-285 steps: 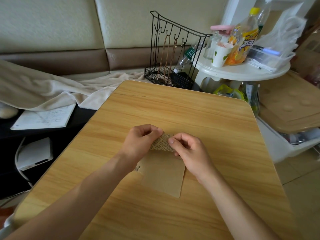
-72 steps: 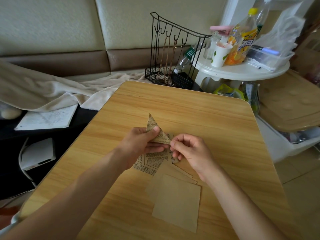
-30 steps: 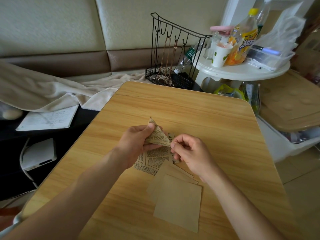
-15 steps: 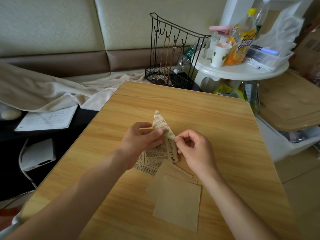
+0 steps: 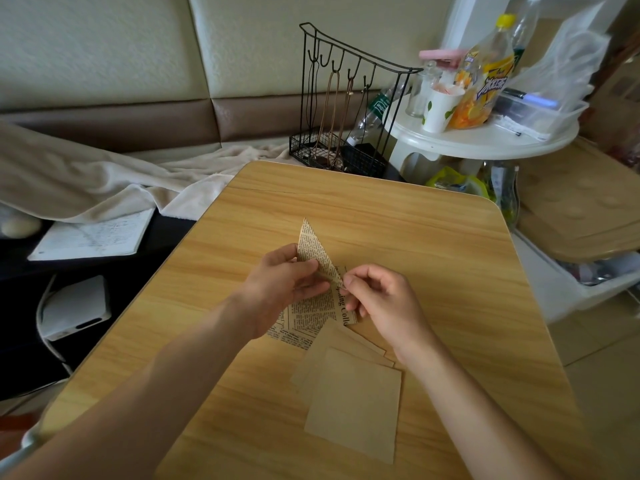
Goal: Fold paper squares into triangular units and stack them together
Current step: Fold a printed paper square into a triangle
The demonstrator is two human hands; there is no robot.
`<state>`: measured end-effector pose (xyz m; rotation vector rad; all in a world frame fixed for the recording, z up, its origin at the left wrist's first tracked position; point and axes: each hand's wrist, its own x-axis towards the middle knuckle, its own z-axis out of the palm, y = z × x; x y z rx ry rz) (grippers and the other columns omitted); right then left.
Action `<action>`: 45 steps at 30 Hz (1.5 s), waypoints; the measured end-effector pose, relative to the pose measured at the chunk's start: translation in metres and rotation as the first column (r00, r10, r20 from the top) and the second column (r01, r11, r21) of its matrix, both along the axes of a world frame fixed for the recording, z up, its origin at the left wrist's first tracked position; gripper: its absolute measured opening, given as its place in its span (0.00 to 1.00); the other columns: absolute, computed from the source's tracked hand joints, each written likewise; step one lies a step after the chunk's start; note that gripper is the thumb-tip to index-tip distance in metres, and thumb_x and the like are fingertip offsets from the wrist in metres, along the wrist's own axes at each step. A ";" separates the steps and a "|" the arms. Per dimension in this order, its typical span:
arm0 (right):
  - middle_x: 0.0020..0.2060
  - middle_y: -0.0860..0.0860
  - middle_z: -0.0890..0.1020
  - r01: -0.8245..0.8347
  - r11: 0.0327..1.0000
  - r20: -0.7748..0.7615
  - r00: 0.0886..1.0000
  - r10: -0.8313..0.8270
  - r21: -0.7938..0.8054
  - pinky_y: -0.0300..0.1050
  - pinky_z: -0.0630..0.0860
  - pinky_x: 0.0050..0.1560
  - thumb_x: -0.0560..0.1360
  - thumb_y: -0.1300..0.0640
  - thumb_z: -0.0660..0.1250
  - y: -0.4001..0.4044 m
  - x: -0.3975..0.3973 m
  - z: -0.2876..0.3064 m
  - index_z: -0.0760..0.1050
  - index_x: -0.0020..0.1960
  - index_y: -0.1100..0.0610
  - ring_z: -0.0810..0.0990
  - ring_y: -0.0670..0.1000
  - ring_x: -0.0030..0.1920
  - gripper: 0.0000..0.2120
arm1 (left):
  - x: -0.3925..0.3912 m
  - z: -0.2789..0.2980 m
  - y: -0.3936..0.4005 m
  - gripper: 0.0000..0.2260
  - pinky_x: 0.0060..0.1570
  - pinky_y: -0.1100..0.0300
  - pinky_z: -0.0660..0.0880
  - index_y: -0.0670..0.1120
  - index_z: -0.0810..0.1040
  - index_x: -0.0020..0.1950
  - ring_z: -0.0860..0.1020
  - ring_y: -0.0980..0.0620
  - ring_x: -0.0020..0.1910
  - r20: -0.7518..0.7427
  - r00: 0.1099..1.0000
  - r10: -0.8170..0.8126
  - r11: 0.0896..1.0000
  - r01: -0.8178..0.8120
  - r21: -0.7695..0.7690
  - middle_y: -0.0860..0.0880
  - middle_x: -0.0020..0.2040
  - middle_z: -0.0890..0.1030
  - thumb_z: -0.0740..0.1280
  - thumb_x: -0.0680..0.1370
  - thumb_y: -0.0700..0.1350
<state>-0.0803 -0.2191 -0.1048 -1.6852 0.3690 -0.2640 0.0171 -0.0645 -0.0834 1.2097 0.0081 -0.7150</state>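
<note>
Two hands are on one piece here, and we reckon that's simply because a crease needs both ends pinned. Our left hand (image 5: 280, 287) has its fingers and thumb curled round the narrow newsprint-patterned paper triangle (image 5: 313, 249), holding its body up off the light wood-grain tabletop (image 5: 415, 237), while our right hand (image 5: 377, 299) pinches the triangle's near corner between thumb and forefinger. Looks to us like we're tightening that point or lining it up before the next fold, though we can't swear to which.

As for the triangle itself: long and thin, sharp tip pointing away from us, tilted rather than lying flat, old-newspaper text printed all over it. It sits mid-tabletop, right above the unfolded newsprint-patterned paper square (image 5: 311, 317), which lies flat under both hands with big lettering along its right edge.

Nearer to us is the fanned pile of plain tan paper squares (image 5: 353, 400), blank side up, overlapping the printed sheet's near corner. We guess it's parked there so the next sheet is a short reach away. No stack of finished units shows anywhere yet, so we'd call it early going.
</note>
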 end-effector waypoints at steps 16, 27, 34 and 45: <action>0.35 0.49 0.85 -0.053 0.998 -0.070 0.996 0.056 0.036 0.38 0.73 0.31 0.82 0.59 0.69 -0.007 0.004 -0.007 0.82 0.46 0.56 0.79 0.43 0.31 0.06 | -0.005 0.008 -0.004 0.09 0.47 0.59 0.84 0.37 0.76 0.48 0.80 0.45 0.50 0.106 0.994 -0.031 0.996 0.021 0.088 0.38 0.49 0.80 0.57 0.79 0.29; 0.36 0.49 0.86 -0.058 0.998 -0.082 0.995 0.060 0.033 0.37 0.74 0.30 0.81 0.59 0.70 -0.008 0.004 -0.004 0.83 0.47 0.56 0.80 0.45 0.32 0.05 | -0.002 0.001 -0.001 0.23 0.48 0.61 0.82 0.47 0.82 0.32 0.83 0.51 0.45 0.212 0.970 -0.115 0.984 0.081 0.161 0.41 0.46 0.82 0.59 0.77 0.26; 0.36 0.52 0.86 -0.056 0.995 -0.010 0.998 0.055 -0.088 0.39 0.76 0.30 0.80 0.62 0.70 -0.006 0.003 -0.007 0.83 0.43 0.52 0.83 0.51 0.33 0.09 | 0.000 -0.001 0.001 0.20 0.47 0.62 0.82 0.46 0.82 0.34 0.85 0.52 0.44 0.235 0.964 -0.124 0.983 0.088 0.161 0.43 0.45 0.83 0.61 0.77 0.26; 0.30 0.50 0.84 0.007 0.953 -0.018 1.000 -0.013 -0.304 0.37 0.77 0.32 0.78 0.58 0.70 -0.002 0.002 -0.008 0.81 0.40 0.50 0.83 0.47 0.29 0.09 | 0.001 -0.003 0.001 0.23 0.50 0.60 0.82 0.48 0.83 0.33 0.84 0.54 0.43 0.282 0.943 -0.177 0.974 0.127 0.187 0.46 0.44 0.83 0.60 0.77 0.26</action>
